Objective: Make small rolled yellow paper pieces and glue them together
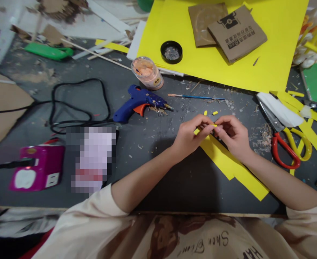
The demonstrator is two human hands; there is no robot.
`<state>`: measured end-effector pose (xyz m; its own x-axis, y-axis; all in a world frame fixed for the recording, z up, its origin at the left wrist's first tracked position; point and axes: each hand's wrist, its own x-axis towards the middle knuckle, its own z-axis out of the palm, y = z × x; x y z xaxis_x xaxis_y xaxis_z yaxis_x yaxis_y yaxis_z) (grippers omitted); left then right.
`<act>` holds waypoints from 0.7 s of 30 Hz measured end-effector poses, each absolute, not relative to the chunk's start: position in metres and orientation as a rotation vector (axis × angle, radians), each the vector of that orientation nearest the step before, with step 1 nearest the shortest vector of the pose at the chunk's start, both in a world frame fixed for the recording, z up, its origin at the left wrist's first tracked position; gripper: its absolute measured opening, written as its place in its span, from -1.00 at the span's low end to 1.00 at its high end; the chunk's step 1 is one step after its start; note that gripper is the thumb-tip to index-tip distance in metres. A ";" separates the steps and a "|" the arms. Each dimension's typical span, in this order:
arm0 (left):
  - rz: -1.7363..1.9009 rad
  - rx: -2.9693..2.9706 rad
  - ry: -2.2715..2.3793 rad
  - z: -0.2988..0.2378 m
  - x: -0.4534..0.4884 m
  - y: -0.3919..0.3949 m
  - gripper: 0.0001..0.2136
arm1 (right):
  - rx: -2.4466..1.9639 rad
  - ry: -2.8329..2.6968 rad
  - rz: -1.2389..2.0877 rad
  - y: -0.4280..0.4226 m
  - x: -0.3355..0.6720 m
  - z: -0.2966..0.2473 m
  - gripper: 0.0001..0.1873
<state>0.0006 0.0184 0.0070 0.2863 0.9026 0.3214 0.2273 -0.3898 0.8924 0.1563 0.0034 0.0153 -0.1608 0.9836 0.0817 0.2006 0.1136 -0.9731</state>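
Between the fingertips of both hands is a small piece of yellow paper [214,125], mostly covered by the fingers. My left hand [193,133] pinches it from the left, and my right hand [232,136] closes on it from the right. Beneath the hands lie yellow paper strips [228,162], which stretch toward the table's front edge. Just beyond the fingertips rest two tiny yellow rolls [214,113]. A thin paintbrush [198,96] with a blue handle lies farther back.
A blue glue gun [136,102] lies left of the hands, near an open jar [149,73]. Red-and-yellow-handled scissors [285,144] are at the right. A large yellow sheet [228,73] covers the back. A magenta box [38,167] and a blurred-out phone-like object [93,158] sit at left.
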 end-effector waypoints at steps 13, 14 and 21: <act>1.081 1.696 1.005 0.009 -0.001 0.018 -0.90 | -1.214 -1.522 1.147 0.002 0.156 0.016 -0.86; 1.096 1.707 0.996 0.010 -0.001 0.018 -0.90 | -1.213 -1.520 1.159 0.002 0.157 0.016 -0.85; 1.145 1.732 0.952 0.007 -0.003 0.018 -0.83 | -1.219 -1.592 1.202 0.004 0.159 0.015 -0.80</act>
